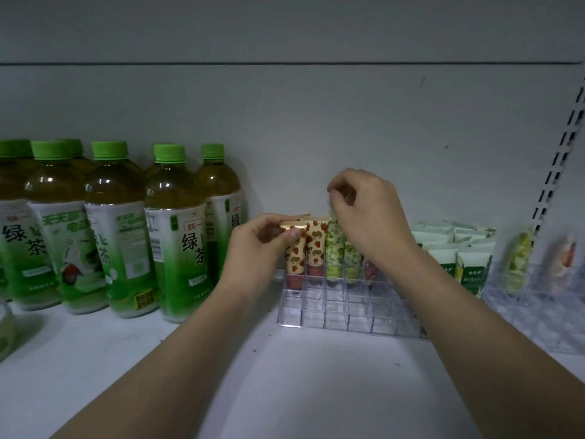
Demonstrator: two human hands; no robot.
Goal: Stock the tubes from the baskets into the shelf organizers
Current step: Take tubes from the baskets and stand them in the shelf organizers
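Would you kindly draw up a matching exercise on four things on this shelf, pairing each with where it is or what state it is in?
Things
1. strawberry tube
2. green tea bottles
3. clear organizer
4. white tubes

Places or states
A. standing to the right of the right forearm
B. pinched at its top by the left hand
C. front cells bare, tubes only in the back rows
D. grouped at the left of the shelf

Pairs: 1-B, 2-D, 3-C, 4-A
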